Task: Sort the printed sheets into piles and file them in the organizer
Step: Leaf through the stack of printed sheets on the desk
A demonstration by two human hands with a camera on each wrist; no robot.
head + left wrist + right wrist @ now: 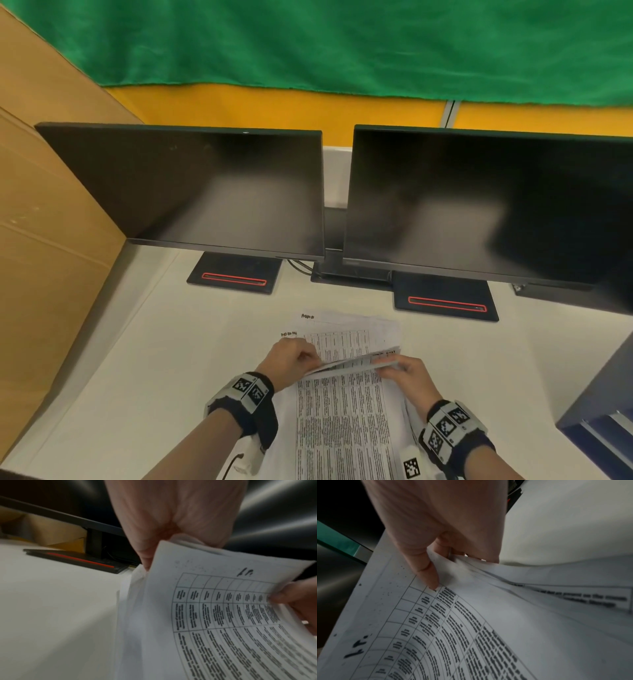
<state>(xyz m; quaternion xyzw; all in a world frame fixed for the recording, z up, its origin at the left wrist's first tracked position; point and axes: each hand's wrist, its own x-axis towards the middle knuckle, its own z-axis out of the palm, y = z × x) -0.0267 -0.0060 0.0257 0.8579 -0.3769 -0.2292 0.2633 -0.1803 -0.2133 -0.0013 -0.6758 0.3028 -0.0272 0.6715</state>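
A stack of printed sheets (342, 421) with dense tables lies on the white desk (144, 359) in front of me. Both hands hold the far edge of its top sheets, lifted and curled toward me. My left hand (294, 356) pinches the left corner (164, 555); my right hand (407, 370) pinches the right part, thumb on the printed face (431, 580). More sheets (346, 332) lie flat beyond, fanned out with handwritten labels. The dark blue organizer (603, 407) stands at the right edge, partly out of view.
Two dark monitors (212, 188) (486, 205) on black bases with red stripes (236, 277) (445, 301) stand at the back of the desk. A cardboard wall (44, 222) closes the left side. A green cloth (342, 44) hangs behind.
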